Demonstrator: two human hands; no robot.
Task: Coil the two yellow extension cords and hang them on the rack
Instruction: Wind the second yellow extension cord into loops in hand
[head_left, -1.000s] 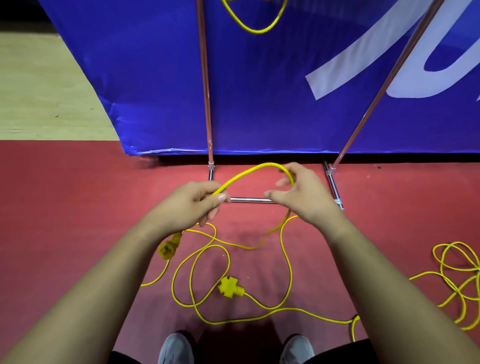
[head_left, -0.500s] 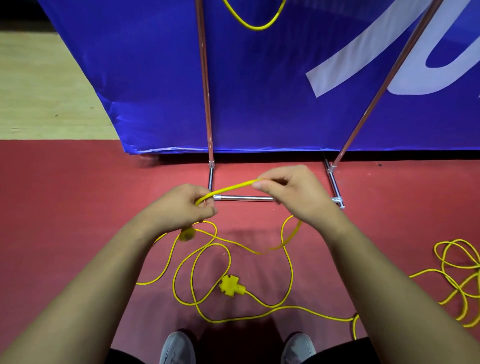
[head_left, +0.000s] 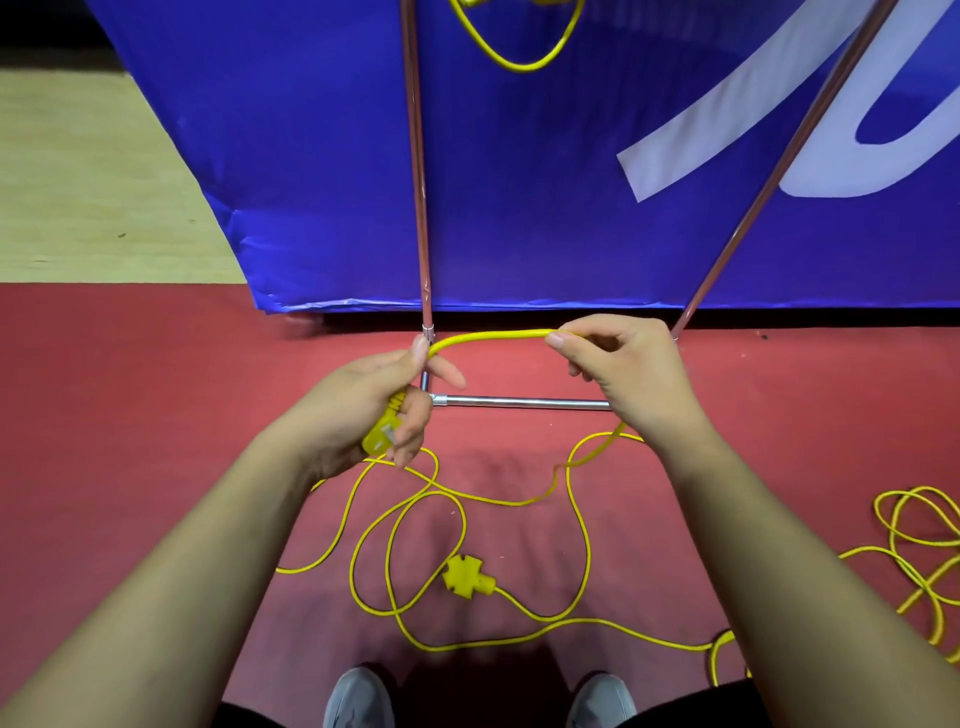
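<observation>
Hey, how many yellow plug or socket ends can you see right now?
2. One yellow plastic plug is gripped in the left hand; one yellow cross-shaped socket block lies on the red floor. Other ends may lie out of view.

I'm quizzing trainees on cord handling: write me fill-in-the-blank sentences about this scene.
The left hand holds the thin yellow extension cord by its ____.
The yellow cross-shaped socket block lies on the ____ floor.
Behind the shiny metal rack stands a ____ banner.
Missing: plug; red; blue.
</observation>
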